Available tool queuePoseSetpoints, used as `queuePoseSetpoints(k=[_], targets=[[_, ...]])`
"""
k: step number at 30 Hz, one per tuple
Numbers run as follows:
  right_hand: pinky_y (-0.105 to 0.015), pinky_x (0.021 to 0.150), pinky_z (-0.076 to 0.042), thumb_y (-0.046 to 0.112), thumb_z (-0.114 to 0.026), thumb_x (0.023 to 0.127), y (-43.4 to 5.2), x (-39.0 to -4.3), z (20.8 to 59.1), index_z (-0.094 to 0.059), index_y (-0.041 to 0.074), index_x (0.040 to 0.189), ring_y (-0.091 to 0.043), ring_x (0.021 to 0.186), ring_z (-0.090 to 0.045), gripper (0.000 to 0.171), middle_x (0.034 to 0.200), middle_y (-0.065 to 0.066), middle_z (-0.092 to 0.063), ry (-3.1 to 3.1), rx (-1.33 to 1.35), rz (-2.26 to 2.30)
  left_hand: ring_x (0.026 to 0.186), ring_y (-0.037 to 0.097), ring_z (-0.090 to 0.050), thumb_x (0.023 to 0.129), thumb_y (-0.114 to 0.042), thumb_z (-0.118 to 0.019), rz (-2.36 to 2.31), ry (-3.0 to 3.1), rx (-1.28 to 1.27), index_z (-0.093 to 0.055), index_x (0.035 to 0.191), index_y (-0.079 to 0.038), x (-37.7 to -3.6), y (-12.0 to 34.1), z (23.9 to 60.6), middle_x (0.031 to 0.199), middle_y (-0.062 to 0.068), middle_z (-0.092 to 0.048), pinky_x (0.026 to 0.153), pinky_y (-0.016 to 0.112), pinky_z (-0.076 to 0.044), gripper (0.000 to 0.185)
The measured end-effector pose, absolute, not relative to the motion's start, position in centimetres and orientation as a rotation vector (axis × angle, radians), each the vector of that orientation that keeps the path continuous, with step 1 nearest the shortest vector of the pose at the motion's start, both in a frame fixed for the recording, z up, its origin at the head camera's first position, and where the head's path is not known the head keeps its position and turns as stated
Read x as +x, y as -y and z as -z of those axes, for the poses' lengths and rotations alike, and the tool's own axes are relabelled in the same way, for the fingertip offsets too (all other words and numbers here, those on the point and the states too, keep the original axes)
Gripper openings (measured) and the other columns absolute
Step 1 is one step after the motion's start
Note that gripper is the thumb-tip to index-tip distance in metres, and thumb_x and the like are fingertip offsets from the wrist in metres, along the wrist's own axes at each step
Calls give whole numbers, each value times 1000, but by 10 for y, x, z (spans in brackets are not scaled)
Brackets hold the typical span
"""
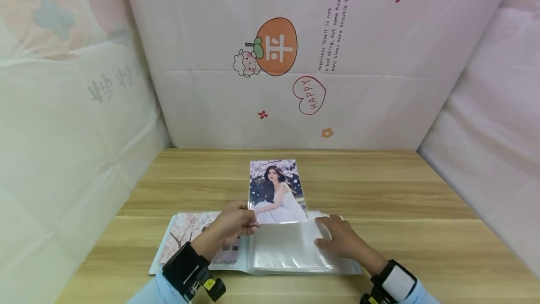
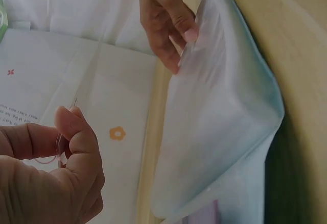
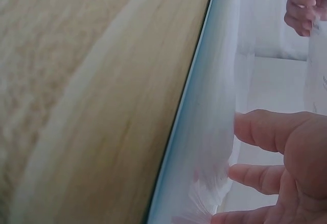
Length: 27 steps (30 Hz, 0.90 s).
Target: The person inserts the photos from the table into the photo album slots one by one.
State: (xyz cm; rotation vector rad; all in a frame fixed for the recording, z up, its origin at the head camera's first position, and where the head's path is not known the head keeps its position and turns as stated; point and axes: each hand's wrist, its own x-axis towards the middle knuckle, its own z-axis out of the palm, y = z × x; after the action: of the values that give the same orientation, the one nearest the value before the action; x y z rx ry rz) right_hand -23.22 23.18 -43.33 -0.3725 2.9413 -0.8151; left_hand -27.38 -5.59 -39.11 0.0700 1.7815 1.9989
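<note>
In the head view, my left hand (image 1: 235,222) pinches the lower left edge of a photo (image 1: 276,191) of a person in a white dress among blossoms. The photo stands up over the far edge of an opened photo album (image 1: 168,243) with pale blue covers. Its right side shows a clear plastic sleeve (image 1: 287,247). My right hand (image 1: 339,237) touches that sleeve near its far right part, thumb and fingers spread apart. In the right wrist view, the fingertips (image 3: 237,173) press on the clear pages. The left wrist view shows the left thumb against a curled finger (image 2: 84,142).
A blossom-tree picture (image 1: 187,233) fills the album's left page, partly behind the left forearm. The album lies near the front of a wooden table (image 1: 379,186). Printed white cloth (image 1: 358,107) hangs behind the table and at both sides.
</note>
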Motion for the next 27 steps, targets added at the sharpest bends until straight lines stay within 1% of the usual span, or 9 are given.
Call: queuePoseSetpoints(k=[8, 12, 15, 18, 20, 22, 24, 26, 27], targets=[[-64, 86, -35, 21, -74, 76, -232, -232, 434, -55, -1, 122, -51, 107, -44, 55, 119, -27, -50, -2979, -407, 796, 62, 15, -57, 78, 11, -47, -1989, -1729, 89, -38, 95, 8, -250, 53, 398, 82, 17, -49, 55, 20, -49, 20], [-63, 88, -34, 22, -74, 77, -233, -232, 433, -50, -5, 126, -52, 110, -42, 61, 123, -30, -47, -2956, -373, 812, 63, 15, -57, 76, 11, -48, -2006, -1721, 111, -37, 95, 8, -248, 54, 403, 81, 16, -48, 55, 19, -49, 22], [-62, 92, -33, 22, -72, 79, -237, -235, 432, -44, -10, 129, -52, 114, -40, 66, 126, -34, -43, -2922, -331, 916, 62, 16, -57, 75, 12, -48, -2011, -1723, 119, -37, 95, 7, -247, 54, 404, 81, 15, -48, 55, 20, -50, 23], [-58, 93, -36, 22, -67, 85, -240, -238, 429, -42, -11, 130, -49, 115, -41, 61, 127, -34, -43, -2899, -268, 1116, 63, 16, -57, 75, 12, -48, -2006, -1722, 122, -37, 95, 7, -245, 53, 405, 82, 15, -48, 56, 20, -50, 24], [-54, 90, -41, 25, -62, 89, -239, -239, 425, -41, -10, 130, -45, 113, -46, 58, 126, -32, -45, -2795, -191, 1349, 63, 16, -57, 74, 12, -49, -2001, -1722, 128, -37, 97, 8, -244, 54, 405, 82, 15, -48, 56, 20, -50, 26], [-50, 87, -45, 27, -56, 93, -236, -239, 421, -37, -10, 130, -42, 109, -50, 56, 126, -31, -45, -2563, -114, 1639, 63, 16, -57, 74, 11, -49, -1999, -1717, 139, -37, 97, 9, -243, 53, 405, 82, 15, -48, 56, 20, -50, 26], [-45, 82, -49, 27, -52, 95, -232, -237, 418, -31, -10, 132, -36, 100, -56, 57, 121, -28, -46, -2273, -31, 1874, 61, 15, -57, 73, 11, -49, -1998, -1714, 153, -38, 98, 9, -241, 53, 405, 81, 14, -49, 56, 20, -50, 27], [-40, 78, -51, 25, -51, 95, -229, -236, 416, -25, -10, 133, -28, 90, -59, 58, 114, -22, -48, -2011, 23, 2018, 61, 15, -57, 73, 10, -49, -1996, -1708, 165, -38, 98, 9, -239, 52, 406, 79, 14, -49, 56, 20, -50, 28], [-37, 74, -51, 23, -51, 95, -227, -235, 416, -22, -10, 133, -23, 84, -58, 58, 109, -18, -49, -1932, 27, 2047, 61, 15, -57, 72, 10, -49, -1994, -1706, 168, -38, 98, 9, -238, 51, 406, 78, 14, -50, 56, 20, -50, 28]])
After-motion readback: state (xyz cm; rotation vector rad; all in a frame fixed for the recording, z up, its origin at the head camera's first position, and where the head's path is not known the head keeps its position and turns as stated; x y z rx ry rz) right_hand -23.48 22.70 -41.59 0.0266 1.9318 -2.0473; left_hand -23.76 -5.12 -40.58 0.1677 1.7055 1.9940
